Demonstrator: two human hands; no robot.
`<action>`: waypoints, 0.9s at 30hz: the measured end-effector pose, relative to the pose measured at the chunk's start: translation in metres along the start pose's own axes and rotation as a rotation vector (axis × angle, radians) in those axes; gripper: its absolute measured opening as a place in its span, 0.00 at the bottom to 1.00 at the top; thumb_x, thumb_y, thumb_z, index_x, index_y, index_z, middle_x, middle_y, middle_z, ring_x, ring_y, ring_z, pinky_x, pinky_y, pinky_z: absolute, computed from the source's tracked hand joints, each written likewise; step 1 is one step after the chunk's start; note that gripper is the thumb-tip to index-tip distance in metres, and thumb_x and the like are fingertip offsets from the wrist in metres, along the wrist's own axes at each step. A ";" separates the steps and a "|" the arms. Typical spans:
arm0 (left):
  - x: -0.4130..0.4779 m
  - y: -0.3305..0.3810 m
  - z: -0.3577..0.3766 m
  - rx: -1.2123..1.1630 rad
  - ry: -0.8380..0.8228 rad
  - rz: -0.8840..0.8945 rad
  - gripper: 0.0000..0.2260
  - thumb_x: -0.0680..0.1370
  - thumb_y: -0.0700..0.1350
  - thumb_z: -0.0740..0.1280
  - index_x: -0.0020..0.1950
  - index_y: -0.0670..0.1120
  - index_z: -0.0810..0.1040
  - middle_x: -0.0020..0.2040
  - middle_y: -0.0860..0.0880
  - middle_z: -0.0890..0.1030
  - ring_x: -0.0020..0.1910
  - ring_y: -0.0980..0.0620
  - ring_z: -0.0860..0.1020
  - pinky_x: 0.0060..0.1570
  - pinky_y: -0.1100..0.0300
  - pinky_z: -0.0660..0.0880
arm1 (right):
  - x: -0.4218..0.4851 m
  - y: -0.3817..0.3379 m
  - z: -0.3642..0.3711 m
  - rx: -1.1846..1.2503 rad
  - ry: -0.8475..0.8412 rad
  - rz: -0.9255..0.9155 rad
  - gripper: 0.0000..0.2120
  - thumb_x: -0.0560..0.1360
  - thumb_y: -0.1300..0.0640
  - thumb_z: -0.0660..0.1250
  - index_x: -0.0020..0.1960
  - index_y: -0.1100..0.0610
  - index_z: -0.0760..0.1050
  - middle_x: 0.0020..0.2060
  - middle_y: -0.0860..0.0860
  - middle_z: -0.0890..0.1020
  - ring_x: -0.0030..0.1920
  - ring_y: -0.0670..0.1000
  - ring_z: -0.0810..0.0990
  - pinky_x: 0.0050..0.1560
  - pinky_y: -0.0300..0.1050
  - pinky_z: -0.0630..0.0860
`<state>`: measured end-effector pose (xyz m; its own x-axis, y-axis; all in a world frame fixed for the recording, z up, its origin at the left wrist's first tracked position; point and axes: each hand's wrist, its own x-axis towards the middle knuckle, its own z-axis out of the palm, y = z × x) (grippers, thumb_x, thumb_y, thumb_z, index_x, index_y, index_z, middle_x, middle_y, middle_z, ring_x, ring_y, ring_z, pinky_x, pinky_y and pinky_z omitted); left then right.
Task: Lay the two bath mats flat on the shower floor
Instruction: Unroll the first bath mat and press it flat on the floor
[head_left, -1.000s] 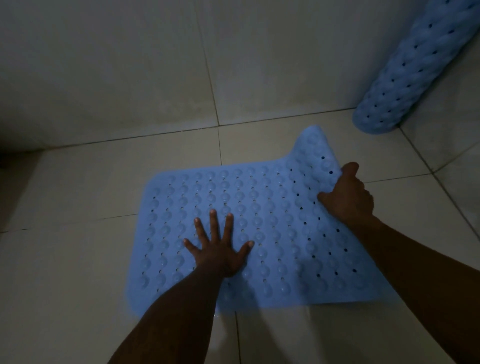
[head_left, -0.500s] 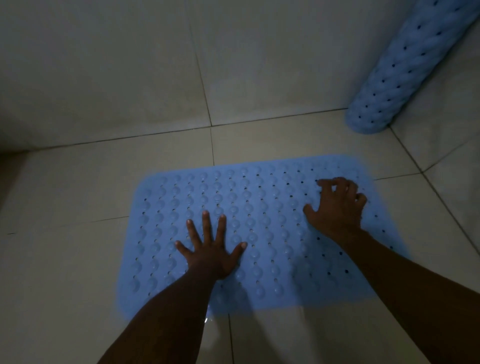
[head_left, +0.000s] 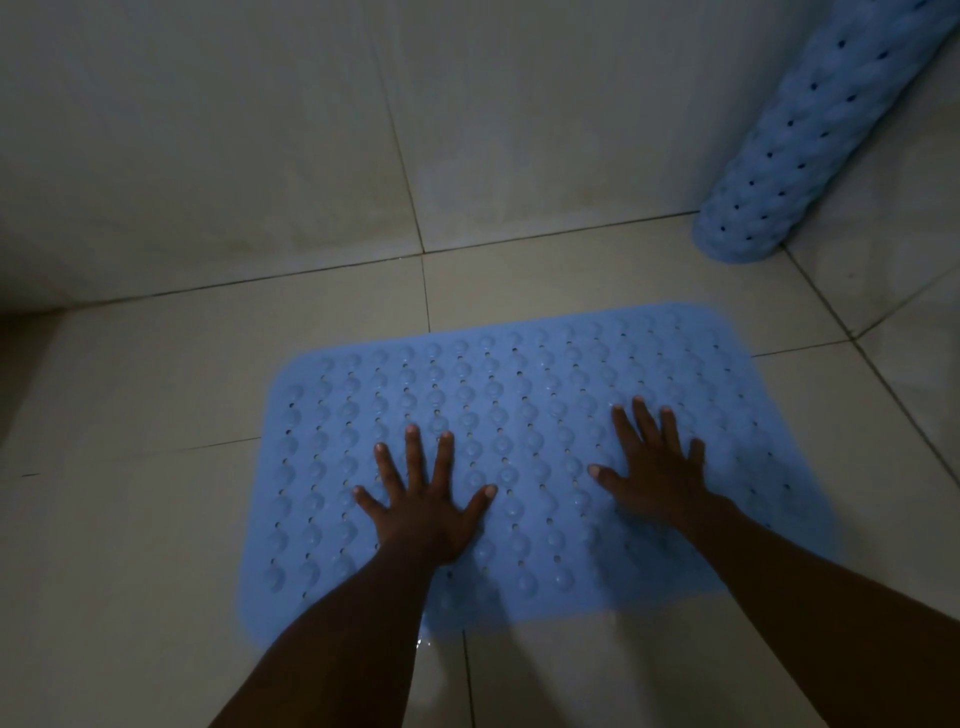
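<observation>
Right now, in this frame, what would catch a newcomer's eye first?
The bright blue bath mat lying flat on the pale tiled floor, studded with bumps and small holes. Both hands are spread palm-down on it: the left hand near its middle, the right hand further right. In the far right corner, a second blue mat, rolled up, leans against the wall.

flat mat (head_left: 519, 405) on floor (head_left: 130, 519), rolled mat (head_left: 810, 140) behind-R

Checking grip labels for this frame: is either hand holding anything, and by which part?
Nothing is held. The left hand and right hand lie open, palms down, fingers spread, on the flat mat.
</observation>
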<state>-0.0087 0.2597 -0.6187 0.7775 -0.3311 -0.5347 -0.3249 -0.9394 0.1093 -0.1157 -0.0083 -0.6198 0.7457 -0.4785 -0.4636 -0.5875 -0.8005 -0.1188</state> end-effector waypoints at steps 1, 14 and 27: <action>0.000 0.000 0.000 -0.004 0.002 -0.002 0.41 0.71 0.80 0.40 0.75 0.64 0.24 0.74 0.50 0.18 0.73 0.36 0.22 0.69 0.22 0.36 | 0.002 0.001 0.000 -0.006 0.003 -0.005 0.43 0.76 0.28 0.53 0.80 0.43 0.34 0.80 0.47 0.33 0.80 0.57 0.34 0.76 0.68 0.42; 0.003 0.000 -0.002 -0.007 -0.006 0.008 0.43 0.70 0.81 0.41 0.75 0.63 0.25 0.73 0.50 0.17 0.72 0.36 0.21 0.68 0.22 0.34 | 0.004 0.004 0.010 -0.022 0.042 -0.001 0.43 0.76 0.27 0.51 0.79 0.42 0.32 0.80 0.48 0.33 0.80 0.57 0.34 0.78 0.66 0.41; 0.005 0.000 -0.001 -0.013 -0.020 0.008 0.42 0.70 0.81 0.41 0.75 0.63 0.24 0.71 0.50 0.15 0.71 0.36 0.20 0.66 0.22 0.32 | 0.007 0.003 0.016 -0.031 0.039 0.013 0.44 0.75 0.27 0.50 0.79 0.43 0.30 0.79 0.48 0.31 0.79 0.58 0.32 0.77 0.67 0.39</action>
<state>-0.0039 0.2580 -0.6208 0.7637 -0.3373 -0.5504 -0.3241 -0.9377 0.1251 -0.1174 -0.0088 -0.6371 0.7497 -0.5024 -0.4308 -0.5879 -0.8045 -0.0849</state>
